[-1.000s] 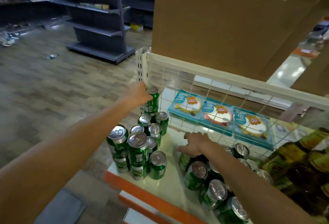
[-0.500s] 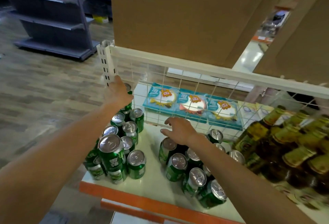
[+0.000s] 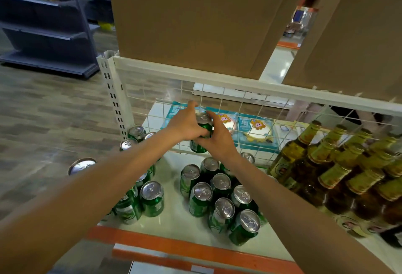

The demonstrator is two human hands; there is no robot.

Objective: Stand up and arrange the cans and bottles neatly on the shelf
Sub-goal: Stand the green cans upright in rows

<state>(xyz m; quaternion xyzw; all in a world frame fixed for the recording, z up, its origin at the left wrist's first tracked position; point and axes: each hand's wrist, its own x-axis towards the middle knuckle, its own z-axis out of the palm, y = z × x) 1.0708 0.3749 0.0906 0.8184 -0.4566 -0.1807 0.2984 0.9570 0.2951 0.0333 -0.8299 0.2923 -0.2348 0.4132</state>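
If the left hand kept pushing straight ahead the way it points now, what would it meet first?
Probably the white wire mesh panel at the back of the shelf, just beyond the green can that the left hand and right hand hold. The blue snack packs lie behind it. Depth is hard to judge.

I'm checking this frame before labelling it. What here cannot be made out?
Head view only:
- Held can: its label, covered by the left hand and right hand; whether it rests on the shelf is unclear.
- Left cans: several hidden under the left forearm.
- Bottles: cut off by the right edge, labels blurred.
- Packets behind the wire grid: print too small.
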